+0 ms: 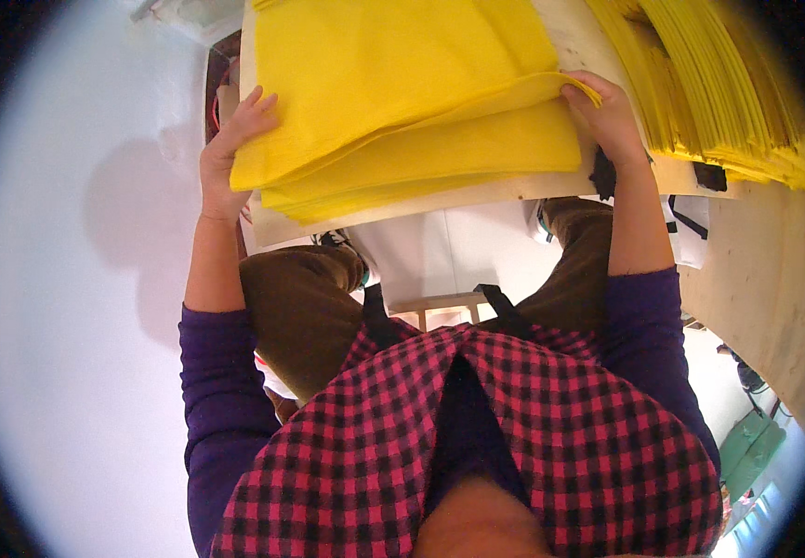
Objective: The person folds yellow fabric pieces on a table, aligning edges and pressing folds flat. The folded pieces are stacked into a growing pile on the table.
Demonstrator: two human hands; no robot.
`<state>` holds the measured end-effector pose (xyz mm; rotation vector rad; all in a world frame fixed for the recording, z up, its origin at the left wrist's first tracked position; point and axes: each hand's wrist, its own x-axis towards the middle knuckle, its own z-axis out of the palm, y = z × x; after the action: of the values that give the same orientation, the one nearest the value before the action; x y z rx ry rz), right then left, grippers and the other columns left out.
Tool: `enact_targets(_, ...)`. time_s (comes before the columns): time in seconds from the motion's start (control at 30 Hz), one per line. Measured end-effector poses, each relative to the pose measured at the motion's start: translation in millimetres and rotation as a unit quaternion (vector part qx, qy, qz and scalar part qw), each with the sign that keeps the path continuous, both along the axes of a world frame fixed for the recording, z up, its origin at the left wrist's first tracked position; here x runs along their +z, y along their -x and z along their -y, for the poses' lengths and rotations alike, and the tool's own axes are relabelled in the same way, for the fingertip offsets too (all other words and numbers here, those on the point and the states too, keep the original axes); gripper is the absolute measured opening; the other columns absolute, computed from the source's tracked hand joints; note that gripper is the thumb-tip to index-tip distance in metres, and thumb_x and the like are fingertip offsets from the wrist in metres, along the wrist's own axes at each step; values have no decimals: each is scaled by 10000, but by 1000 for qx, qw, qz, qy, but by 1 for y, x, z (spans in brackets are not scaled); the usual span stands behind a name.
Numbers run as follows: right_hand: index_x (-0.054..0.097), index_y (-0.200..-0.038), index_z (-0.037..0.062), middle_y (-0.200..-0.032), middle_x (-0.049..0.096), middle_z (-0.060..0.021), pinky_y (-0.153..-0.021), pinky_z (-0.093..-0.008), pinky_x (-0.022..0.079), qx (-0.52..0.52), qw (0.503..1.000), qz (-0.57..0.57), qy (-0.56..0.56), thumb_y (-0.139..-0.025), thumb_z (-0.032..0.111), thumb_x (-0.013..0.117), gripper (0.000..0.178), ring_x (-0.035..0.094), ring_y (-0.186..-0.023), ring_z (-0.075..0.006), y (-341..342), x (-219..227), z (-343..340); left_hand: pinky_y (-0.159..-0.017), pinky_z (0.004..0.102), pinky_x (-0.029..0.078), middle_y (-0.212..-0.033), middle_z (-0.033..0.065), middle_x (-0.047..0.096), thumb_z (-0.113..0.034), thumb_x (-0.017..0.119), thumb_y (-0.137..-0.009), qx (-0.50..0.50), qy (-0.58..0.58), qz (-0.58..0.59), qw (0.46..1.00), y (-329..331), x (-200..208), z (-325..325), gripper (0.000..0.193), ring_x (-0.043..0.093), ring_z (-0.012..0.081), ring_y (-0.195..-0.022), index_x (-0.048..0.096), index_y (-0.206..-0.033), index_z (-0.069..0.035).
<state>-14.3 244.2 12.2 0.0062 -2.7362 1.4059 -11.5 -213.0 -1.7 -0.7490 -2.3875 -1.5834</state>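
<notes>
A stack of yellow felt-like cloth sheets (402,65) lies on a pale wooden table in front of me. At its right, my right hand (612,116) pinches the near corner of the upper cloth between thumb and fingers, and that edge is lifted in a shallow wave. Beneath it a lower yellow sheet (477,149) lies flat, its edge reaching close to the table's near side. My left hand (230,153) rests against the stack's left edge, fingers stretched out and apart; part of its palm is hidden by the cloth corner.
A thick pile of folded yellow cloth (719,84) stands at the far right. Near my right wrist is a small black object (602,175). A white wall (77,279) closes off the left side. The table's bare near edge (375,219) runs above my knees.
</notes>
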Motion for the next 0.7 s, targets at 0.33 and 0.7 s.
enact_targets(0.33, 662, -1004, 48, -1108, 658, -44, -975, -277, 419, 128, 987, -26, 97, -832, -51, 593, 211, 576, -1089, -157, -5, 7, 2, -1063, 305, 335, -1435, 80, 373, -70, 737, -750, 32, -97, 96, 990, -7, -10, -14, 859, 395, 206, -1284, 257, -1460, -128)
enact_targets(0.7, 639, -1029, 39, -1185, 628, -54, -1015, -283, 395, 126, 987, -41, 87, -747, -90, 644, 311, 544, -1157, -177, -12, 9, 2, -1056, 300, 324, -1409, 83, 402, -70, 668, -801, 39, 51, 40, 997, -12, 3, -21, 787, 405, 190, -1259, 257, -1468, -143)
